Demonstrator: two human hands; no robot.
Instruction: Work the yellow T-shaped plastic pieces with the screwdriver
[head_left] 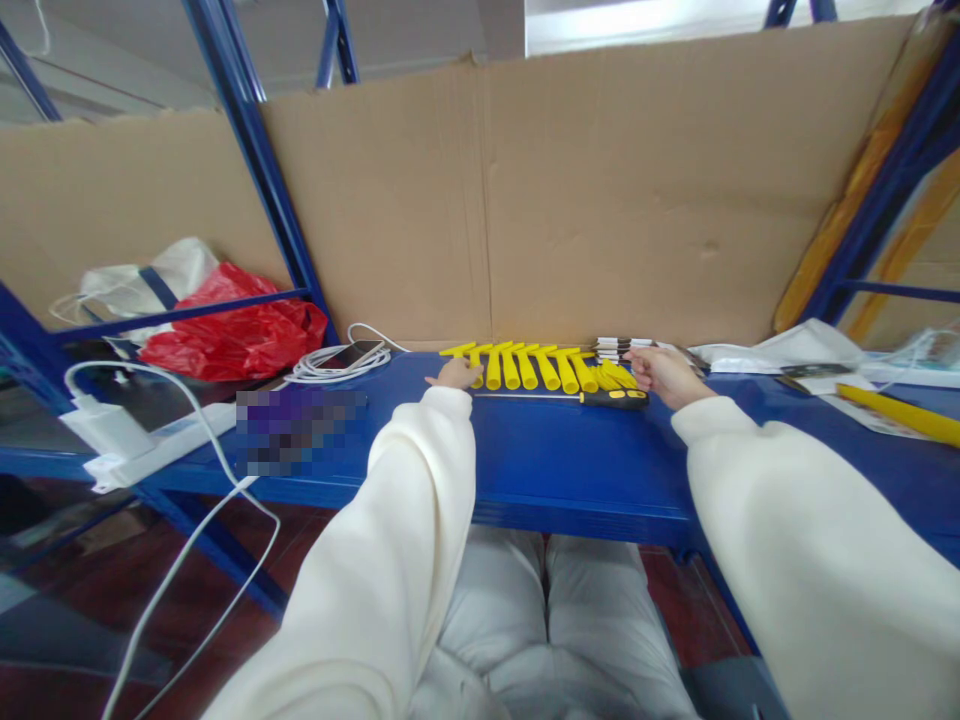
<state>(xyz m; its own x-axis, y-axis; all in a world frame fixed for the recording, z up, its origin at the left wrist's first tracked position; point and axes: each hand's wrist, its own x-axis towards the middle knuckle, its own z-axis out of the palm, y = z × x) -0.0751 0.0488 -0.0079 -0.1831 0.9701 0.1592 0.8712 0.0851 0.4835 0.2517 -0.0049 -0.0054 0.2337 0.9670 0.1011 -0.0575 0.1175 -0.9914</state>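
Several yellow plastic T-shaped pieces (529, 372) lie side by side in a row on the blue tabletop. At the row's left end, my left hand (454, 374) touches the first piece, its fingers partly spread. My right hand (663, 374) is closed in a pinch beyond the right end; what its fingertips hold, if anything, is too small to tell. Smaller yellow pieces (613, 376) lie in a heap just left of it. In front of the row rests a screwdriver (616, 399) with a black and yellow handle, its long shaft pointing left. Small black-and-white items (609, 346) lie behind the heap.
A cardboard sheet (585, 200) stands along the back. At left are a red plastic bag (240, 325), a phone (352, 354), a coiled white cable (319, 367) and a power strip (169, 448). White packaging (780, 348) and a yellow rod (900, 411) lie at right.
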